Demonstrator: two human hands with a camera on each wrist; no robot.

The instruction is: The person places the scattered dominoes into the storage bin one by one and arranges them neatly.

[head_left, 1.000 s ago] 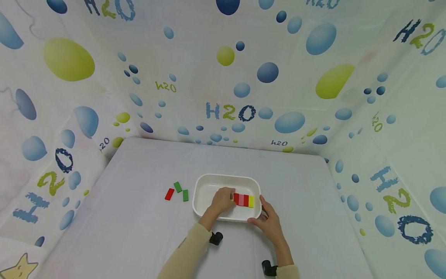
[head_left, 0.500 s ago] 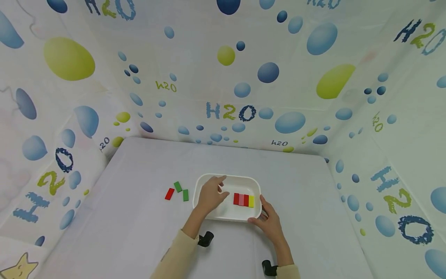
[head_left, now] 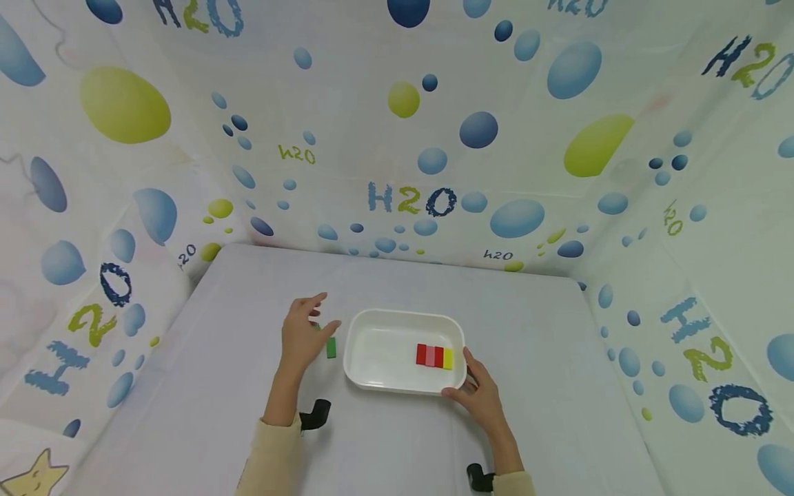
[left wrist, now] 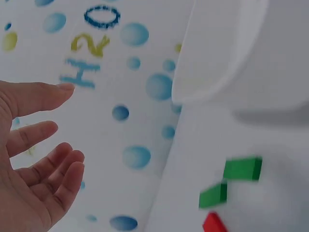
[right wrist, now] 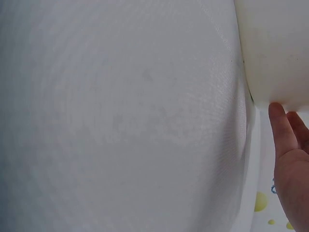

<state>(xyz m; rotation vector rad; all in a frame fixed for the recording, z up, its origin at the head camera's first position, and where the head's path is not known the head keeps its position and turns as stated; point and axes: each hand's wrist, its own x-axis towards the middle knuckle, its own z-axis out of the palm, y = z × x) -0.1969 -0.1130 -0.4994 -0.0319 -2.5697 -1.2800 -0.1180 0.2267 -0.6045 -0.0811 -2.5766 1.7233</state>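
Note:
In the head view a white rectangular tray (head_left: 378, 362) holds a row of red, pink and yellow domino-like blocks (head_left: 430, 355) at its right end. My left hand (head_left: 302, 335) hovers left of the tray with fingers spread and nothing held. Beneath and beside it lies a green block (head_left: 331, 348); another green block is mostly covered. The left wrist view shows two green blocks (left wrist: 242, 168) and part of a red block (left wrist: 214, 223), apart from the fingers. My right hand (head_left: 482, 394) holds the tray's near right corner, thumb at the front and fingers along the side.
The table (head_left: 527, 331) has a white cloth. Printed curtains (head_left: 397, 138) with blue and green dots stand around its back and sides. A black wrist camera (head_left: 316, 415) sits on the left wrist, another (head_left: 479, 477) on the right.
My left hand has lifted off the row of blocks, opened, and moved left out of the tray to above the loose blocks. My right hand stays at the tray corner.

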